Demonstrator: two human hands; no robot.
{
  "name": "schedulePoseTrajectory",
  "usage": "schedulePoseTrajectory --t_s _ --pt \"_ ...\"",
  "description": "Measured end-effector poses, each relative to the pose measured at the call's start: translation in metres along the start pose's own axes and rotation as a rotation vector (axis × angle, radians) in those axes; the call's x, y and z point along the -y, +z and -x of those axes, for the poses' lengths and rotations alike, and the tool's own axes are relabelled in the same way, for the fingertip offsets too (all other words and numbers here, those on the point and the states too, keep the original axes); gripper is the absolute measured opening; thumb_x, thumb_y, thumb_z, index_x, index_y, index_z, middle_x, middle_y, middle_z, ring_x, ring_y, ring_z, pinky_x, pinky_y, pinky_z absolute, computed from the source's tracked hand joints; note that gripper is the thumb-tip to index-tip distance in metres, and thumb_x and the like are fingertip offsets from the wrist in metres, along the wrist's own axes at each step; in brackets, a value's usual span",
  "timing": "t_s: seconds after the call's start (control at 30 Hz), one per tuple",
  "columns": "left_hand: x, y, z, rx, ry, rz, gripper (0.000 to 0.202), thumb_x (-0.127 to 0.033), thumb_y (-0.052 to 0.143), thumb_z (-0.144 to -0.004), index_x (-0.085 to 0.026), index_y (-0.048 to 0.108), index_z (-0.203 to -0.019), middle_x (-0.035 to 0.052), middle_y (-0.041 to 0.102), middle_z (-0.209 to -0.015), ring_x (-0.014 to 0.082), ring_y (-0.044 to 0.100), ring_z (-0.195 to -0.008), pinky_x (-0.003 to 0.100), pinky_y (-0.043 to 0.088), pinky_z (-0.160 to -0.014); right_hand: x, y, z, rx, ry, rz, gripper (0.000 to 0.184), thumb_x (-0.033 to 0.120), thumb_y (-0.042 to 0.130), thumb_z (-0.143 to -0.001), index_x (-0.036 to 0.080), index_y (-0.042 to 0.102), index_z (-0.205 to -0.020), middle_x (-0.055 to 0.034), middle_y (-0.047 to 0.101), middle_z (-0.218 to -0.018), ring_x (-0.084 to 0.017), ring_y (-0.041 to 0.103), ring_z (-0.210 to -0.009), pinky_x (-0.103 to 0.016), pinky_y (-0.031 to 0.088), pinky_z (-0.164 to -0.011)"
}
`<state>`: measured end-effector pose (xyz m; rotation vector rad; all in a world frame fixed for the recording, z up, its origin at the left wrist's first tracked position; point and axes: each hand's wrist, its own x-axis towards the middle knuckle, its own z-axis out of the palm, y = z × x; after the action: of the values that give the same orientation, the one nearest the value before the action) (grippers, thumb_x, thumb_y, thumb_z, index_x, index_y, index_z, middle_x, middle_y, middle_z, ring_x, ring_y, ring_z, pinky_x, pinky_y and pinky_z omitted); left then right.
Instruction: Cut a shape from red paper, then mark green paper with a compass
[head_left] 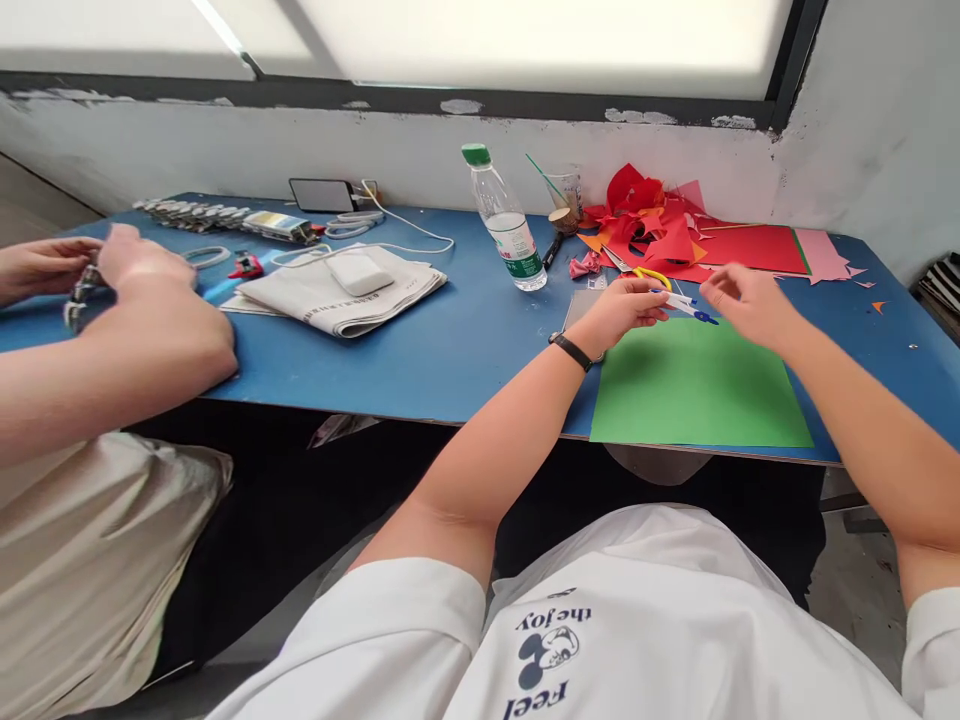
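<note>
My left hand (628, 308) is closed on a slim white-and-blue tool (681, 300) that looks like a drawing compass, its blue end pointing right. My right hand (744, 300) is just right of the tool, fingers bent and apart, with nothing visible in them. Below both hands lies a flat green sheet of paper (697, 390), reaching the table's front edge. Behind my left hand are yellow-handled scissors (652, 277), blades resting by the red scraps. A grey, flat object (577, 312) is partly hidden under my left wrist.
Red paper scraps (645, 220) and red sheets (757, 248) lie at the back right. A water bottle (510, 225) stands mid-table near a cup (567, 190). Leftward are a folded newspaper (337, 300), a white box (360, 270), cables, and another person's hands (139, 262) holding a linked metallic object.
</note>
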<state>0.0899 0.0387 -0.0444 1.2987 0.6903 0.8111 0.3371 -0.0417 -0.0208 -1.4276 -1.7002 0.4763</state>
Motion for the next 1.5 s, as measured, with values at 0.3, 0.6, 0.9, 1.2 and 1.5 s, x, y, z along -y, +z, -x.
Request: schedulePoseTrajectory --t_s 0.3,0.6,0.9,1.2,1.5 --pt "0.004 0.006 0.006 0.124 0.061 -0.19 0.04 -0.043 0.099 -0.074 -0.015 0.078 -0.094 0.0062 0.078 -0.089 0.0149 0.071 -0.08 0.028 0.049 -0.072 -0.019 0.025 0.011 0.024 0.171 -0.326 0.055 0.068 0.103 -0.062 0.026 0.073 -0.078 0.0023 0.064 -0.06 -0.015 0.054 -0.054 -0.032 0.042 -0.052" --pt "0.005 0.02 0.014 0.302 0.147 -0.423 0.038 -0.047 0.094 -0.076 -0.015 0.073 -0.077 -0.0012 0.063 -0.072 0.0103 0.048 -0.066 0.029 0.033 -0.062 -0.01 0.044 0.016 0.103 0.194 -0.621 0.059 0.057 0.108 -0.059 0.026 0.064 -0.083 0.0006 0.073 -0.077 -0.019 0.071 -0.072 -0.033 0.063 -0.065" --pt "0.009 0.018 0.012 0.359 0.077 -0.412 0.032 -0.046 0.084 -0.084 -0.014 0.076 -0.087 0.0039 0.071 -0.08 0.0124 0.058 -0.07 0.029 0.044 -0.067 -0.011 0.047 0.014 0.191 0.118 -0.548 0.047 0.048 0.103 -0.073 0.022 0.073 -0.099 -0.0028 0.079 -0.089 -0.018 0.071 -0.072 -0.034 0.063 -0.066" --pt "-0.011 0.007 0.017 0.403 0.058 -0.443 0.027 -0.041 0.081 -0.081 -0.016 0.073 -0.076 0.0031 0.068 -0.075 0.0119 0.057 -0.068 0.028 0.046 -0.068 -0.01 0.029 0.013 0.294 0.097 -0.453 0.028 0.024 0.093 -0.084 0.024 0.072 -0.102 0.0009 0.076 -0.08 -0.017 0.069 -0.066 -0.034 0.063 -0.066" --pt "-0.011 -0.016 0.003 0.232 0.143 -0.735 0.046 -0.064 0.073 -0.091 -0.018 0.077 -0.089 0.0076 0.075 -0.088 0.0183 0.068 -0.079 0.031 0.055 -0.076 -0.011 0.034 0.018 0.326 0.216 -0.571 0.037 0.022 0.095 -0.077 0.024 0.066 -0.1 0.0035 0.07 -0.071 -0.015 0.062 -0.057 -0.029 0.057 -0.053"
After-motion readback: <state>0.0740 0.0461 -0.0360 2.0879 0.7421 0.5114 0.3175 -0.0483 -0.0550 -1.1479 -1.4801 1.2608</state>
